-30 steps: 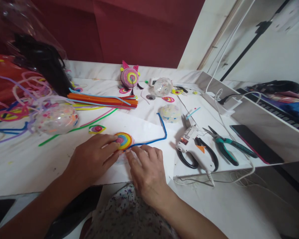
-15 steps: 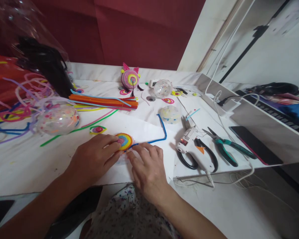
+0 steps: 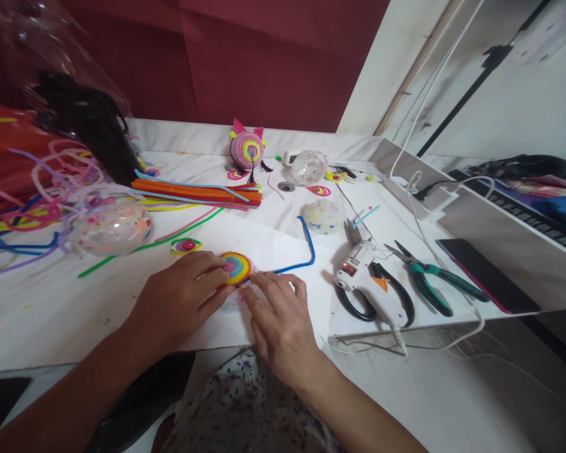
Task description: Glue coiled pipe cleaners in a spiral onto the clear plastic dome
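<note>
A round coil of rainbow-coloured fuzzy stems (image 3: 238,268) sits over a clear piece near the front edge of the white paper. My left hand (image 3: 182,296) grips its left side between thumb and fingers. At its lower right edge, my right hand (image 3: 280,314) pinches a blue fuzzy stem (image 3: 295,267) against the coil. The stem's free end runs right, then bends up toward a clear dotted dome (image 3: 323,217). Behind my left hand lies a small eye-shaped piece with a red centre (image 3: 187,245).
Orange and red stems (image 3: 195,192) lie in a bundle behind, near a pink horned ball (image 3: 248,148). Another dotted dome (image 3: 113,228) is at left. A white glue gun (image 3: 370,283), green-handled pliers (image 3: 429,277) and a phone (image 3: 485,274) lie at right.
My right fingers have shifted slightly along the blue stem at the coil's edge. My left hand keeps its hold on the coil.
</note>
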Tool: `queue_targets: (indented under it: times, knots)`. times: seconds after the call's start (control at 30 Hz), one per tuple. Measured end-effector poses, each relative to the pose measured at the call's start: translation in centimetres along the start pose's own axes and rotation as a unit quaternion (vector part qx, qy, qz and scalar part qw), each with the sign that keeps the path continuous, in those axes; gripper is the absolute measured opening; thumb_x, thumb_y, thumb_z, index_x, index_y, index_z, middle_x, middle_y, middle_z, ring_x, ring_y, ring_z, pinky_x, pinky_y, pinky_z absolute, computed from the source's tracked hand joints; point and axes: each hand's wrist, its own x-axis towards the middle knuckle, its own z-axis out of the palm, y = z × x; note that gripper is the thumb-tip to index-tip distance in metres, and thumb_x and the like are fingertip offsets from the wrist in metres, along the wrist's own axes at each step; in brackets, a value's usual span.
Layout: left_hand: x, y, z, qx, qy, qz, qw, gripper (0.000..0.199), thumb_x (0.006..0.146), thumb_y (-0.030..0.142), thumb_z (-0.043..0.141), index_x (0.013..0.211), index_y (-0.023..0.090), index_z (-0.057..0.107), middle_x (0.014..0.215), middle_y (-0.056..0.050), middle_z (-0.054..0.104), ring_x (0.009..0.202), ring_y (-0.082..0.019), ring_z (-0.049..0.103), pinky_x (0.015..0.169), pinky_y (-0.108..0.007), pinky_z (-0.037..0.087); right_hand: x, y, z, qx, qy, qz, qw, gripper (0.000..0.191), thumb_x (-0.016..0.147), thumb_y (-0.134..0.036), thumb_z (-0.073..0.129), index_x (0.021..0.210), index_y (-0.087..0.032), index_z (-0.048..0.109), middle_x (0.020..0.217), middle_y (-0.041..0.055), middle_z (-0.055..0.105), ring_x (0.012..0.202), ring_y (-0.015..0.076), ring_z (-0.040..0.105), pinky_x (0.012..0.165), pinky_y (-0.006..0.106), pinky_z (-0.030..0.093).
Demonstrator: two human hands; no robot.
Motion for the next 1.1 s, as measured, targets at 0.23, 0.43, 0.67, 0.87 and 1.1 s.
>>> queue_targets:
  times: [0.23, 0.43, 0.67, 0.87, 1.1]
  knots:
    - [0.35, -0.38, -0.14, 0.03, 0.015, 0.049, 0.998, 0.03, 0.115, 0.031, 0.042, 0.115, 0.021, 0.071, 0.107, -0.006, 0.079, 0.097, -0.023, 0.074, 0.085, -0.036, 0.06, -0.09, 0.11, 0.11, 0.027, 0.008, 0.001, 1.0, 0.03, 0.105, -0.009, 0.049, 0.127, -0.014, 0.069, 0.131, 0.0151, 0.077, 0.12, 0.0255, 0.07, 0.106, 0.045, 0.043]
    - [-0.06, -0.51, -0.13, 0.109, -0.01, 0.073, 0.991, 0.036, 0.112, 0.02, 0.039, 0.124, 0.029, 0.071, 0.112, -0.005, 0.077, 0.097, -0.022, 0.071, 0.069, -0.03, 0.055, -0.24, 0.23, 0.24, 0.06, 0.034, 0.002, 0.998, 0.033, 0.101, -0.005, 0.046, 0.128, -0.012, 0.064, 0.129, 0.0178, 0.077, 0.12, 0.0254, 0.073, 0.106, 0.045, 0.048]
    - [0.05, -0.65, -0.59, 0.109, -0.03, 0.085, 0.99, 0.037, 0.11, 0.019, 0.043, 0.126, 0.032, 0.074, 0.112, -0.006, 0.076, 0.097, -0.024, 0.069, 0.067, -0.029, 0.053, 0.03, 0.04, 0.26, 0.079, 0.054, 0.018, 0.995, 0.035, 0.098, -0.003, 0.046, 0.129, -0.013, 0.058, 0.125, 0.016, 0.079, 0.117, 0.0247, 0.074, 0.104, 0.045, 0.05]
    - [0.14, -0.58, -0.65, 0.093, -0.038, 0.07, 0.992, 0.04, 0.112, 0.022, 0.038, 0.128, 0.034, 0.073, 0.115, -0.006, 0.077, 0.098, -0.024, 0.071, 0.069, -0.03, 0.055, -0.03, 0.0, 0.36, 0.066, 0.053, 0.015, 0.996, 0.042, 0.095, -0.002, 0.045, 0.134, -0.015, 0.053, 0.126, 0.0167, 0.078, 0.118, 0.0268, 0.074, 0.104, 0.05, 0.052]
    - [-0.02, -0.75, -0.56, 0.076, -0.054, 0.056, 0.994, 0.037, 0.109, 0.023, 0.046, 0.129, 0.037, 0.073, 0.118, -0.007, 0.079, 0.102, -0.028, 0.074, 0.067, -0.034, 0.059, -0.04, 0.18, 0.17, 0.121, 0.06, 0.041, 0.99, 0.041, 0.097, 0.0, 0.045, 0.133, -0.017, 0.053, 0.122, 0.014, 0.078, 0.113, 0.0228, 0.073, 0.101, 0.043, 0.057]
